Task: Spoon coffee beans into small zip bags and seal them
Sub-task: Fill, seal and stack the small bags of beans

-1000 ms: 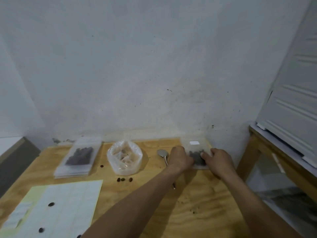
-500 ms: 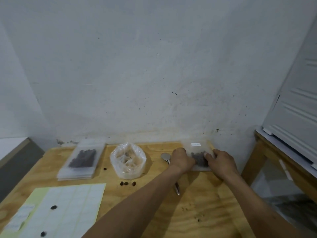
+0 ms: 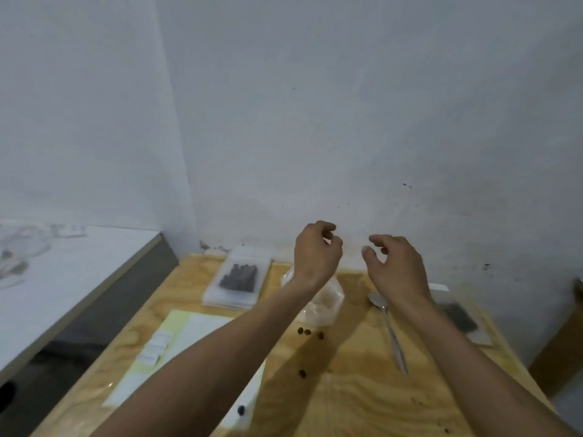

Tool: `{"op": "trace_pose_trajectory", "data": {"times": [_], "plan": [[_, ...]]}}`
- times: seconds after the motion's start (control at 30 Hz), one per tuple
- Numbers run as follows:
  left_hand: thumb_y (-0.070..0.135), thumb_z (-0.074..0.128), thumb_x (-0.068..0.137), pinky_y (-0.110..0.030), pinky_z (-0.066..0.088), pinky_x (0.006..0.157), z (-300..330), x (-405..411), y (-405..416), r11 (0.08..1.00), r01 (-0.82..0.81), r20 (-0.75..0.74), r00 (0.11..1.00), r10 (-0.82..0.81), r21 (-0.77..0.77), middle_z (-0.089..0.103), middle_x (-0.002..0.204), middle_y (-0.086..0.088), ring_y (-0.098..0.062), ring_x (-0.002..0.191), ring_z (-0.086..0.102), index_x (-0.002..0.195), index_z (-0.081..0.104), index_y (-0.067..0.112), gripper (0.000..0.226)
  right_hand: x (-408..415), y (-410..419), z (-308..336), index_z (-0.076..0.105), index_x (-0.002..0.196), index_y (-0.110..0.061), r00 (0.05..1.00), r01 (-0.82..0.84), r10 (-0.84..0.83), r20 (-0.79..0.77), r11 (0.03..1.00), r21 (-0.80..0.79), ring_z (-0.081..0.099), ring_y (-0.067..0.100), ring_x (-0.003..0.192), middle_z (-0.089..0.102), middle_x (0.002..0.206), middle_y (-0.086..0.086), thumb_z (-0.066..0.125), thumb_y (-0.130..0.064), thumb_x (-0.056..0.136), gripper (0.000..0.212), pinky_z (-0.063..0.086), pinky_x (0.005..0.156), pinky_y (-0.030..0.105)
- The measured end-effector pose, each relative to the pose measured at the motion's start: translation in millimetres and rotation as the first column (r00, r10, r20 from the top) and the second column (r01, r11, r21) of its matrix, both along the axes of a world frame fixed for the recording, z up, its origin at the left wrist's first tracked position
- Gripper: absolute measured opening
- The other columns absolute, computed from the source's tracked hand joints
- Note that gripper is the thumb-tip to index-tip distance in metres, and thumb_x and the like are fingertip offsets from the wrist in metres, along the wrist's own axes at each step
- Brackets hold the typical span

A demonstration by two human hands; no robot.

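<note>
Both hands are up off the counter (image 3: 362,402), raised in front of the wall and a little apart from each other. The left hand (image 3: 317,252) has its fingers loosely curled with nothing in them. The right hand (image 3: 394,263) is the same, fingers bent and relaxed, thumb toward the left hand, holding nothing.

Under the left wrist sits a clear bag (image 3: 328,302) with its mouth rolled open; its contents are hard to make out behind the arm. Just right of it a spoon (image 3: 386,323) lies flat on the wood, bowl toward the wall, handle pointing back toward the person. Further right, partly hidden by the right forearm, a zip bag (image 3: 462,320) with a dark patch of beans in it lies flat near the counter's right edge.

On the far left of the counter, close to the wall, a stack of zip bags (image 3: 236,280) lies flat, and the top one shows a dark clump of beans. In front of that stack is a sheet of labels (image 3: 189,335), with a few small white slips on its left side and the left forearm crossing over it. A few loose beans (image 3: 307,332) lie just in front of the clear bag, another one lies nearer the person, and one sits on the sheet's near edge.
</note>
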State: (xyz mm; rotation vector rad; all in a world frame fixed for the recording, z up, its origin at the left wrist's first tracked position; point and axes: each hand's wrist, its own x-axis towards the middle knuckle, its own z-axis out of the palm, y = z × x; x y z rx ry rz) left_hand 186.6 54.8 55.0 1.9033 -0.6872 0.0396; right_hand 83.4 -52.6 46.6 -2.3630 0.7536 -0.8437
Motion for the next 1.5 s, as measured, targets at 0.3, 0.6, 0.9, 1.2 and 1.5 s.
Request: {"op": "trace_pose_trajectory", "data": {"times": [0.3, 0.6, 0.9, 1.2, 1.5], "plan": [[0.026, 0.054, 0.1, -0.043, 0.043, 0.101, -32.3, 91.8, 136.7, 0.755, -0.291, 0.043, 0.943, 0.33, 0.587, 0.052, 0.136, -0.023, -0.041, 0.125, 0.05, 0.125, 0.057, -0.001, 0.037, 98.6, 115.8, -8.6, 0.072, 0.096, -0.005, 0.897, -0.312, 0.299, -0.326, 0.95, 0.011, 0.066, 0.03, 0.096, 0.068, 0.101, 0.01, 0.051, -0.024, 0.099, 0.028, 0.051, 0.077, 0.034], [0.016, 0.062, 0.096, -0.033, 0.052, 0.092, -58.6, 99.9, 175.7, 0.918, -0.136, -0.254, 0.937, 0.242, 0.373, 0.07, 0.12, -0.012, -0.027, 0.112, 0.064, 0.114, 0.074, 0.008, 0.022, 129.9, 157.5, -28.7, 0.065, 0.094, -0.007, 0.865, -0.075, 0.163, -0.474, 0.977, 0.198, 0.065, 0.033, 0.085, 0.067, 0.095, 0.01, 0.057, -0.024, 0.093, 0.019, 0.045, 0.065, 0.03], [0.015, 0.074, 0.088, -0.027, 0.048, 0.08, -58.2, 96.5, 189.9, 0.932, -0.352, -0.43, 0.856, 0.286, -0.082, 0.066, 0.102, -0.002, -0.013, 0.088, 0.062, 0.13, 0.06, 0.011, 0.045, 124.8, 154.4, -30.1, 0.062, 0.115, -0.022, 0.989, -0.068, 0.125, -0.082, 0.865, 0.497, 0.069, 0.024, 0.098, 0.07, 0.1, -0.002, 0.068, -0.002, 0.084, 0.037, 0.058, 0.087, 0.04], [0.031, 0.072, 0.096, -0.028, 0.05, 0.073, -25.4, 105.1, 232.6, 0.839, -0.296, -0.444, 0.893, 0.073, -0.456, 0.073, 0.089, -0.002, -0.011, 0.078, 0.064, 0.088, 0.07, 0.015, 0.018, 120.5, 174.3, -25.6, 0.063, 0.112, -0.02, 0.944, -0.322, 0.306, 0.123, 0.768, 0.553, 0.071, 0.019, 0.092, 0.074, 0.099, 0.002, 0.079, -0.014, 0.086, 0.031, 0.06, 0.082, 0.038], [0.024, 0.064, 0.101, -0.03, 0.051, 0.069, -25.2, 104.9, 281.4, 0.767, -0.413, -0.421, 0.883, 0.206, -0.491, 0.078, 0.099, -0.01, -0.015, 0.081, 0.065, 0.105, 0.068, 0.014, 0.012, 117.6, 242.4, -49.4, 0.081, 0.102, -0.012, 0.737, -0.505, 0.593, -0.324, 0.802, 0.319, 0.072, 0.017, 0.087, 0.077, 0.097, 0.0, 0.074, -0.023, 0.093, 0.016, 0.058, 0.077, 0.031]]}}
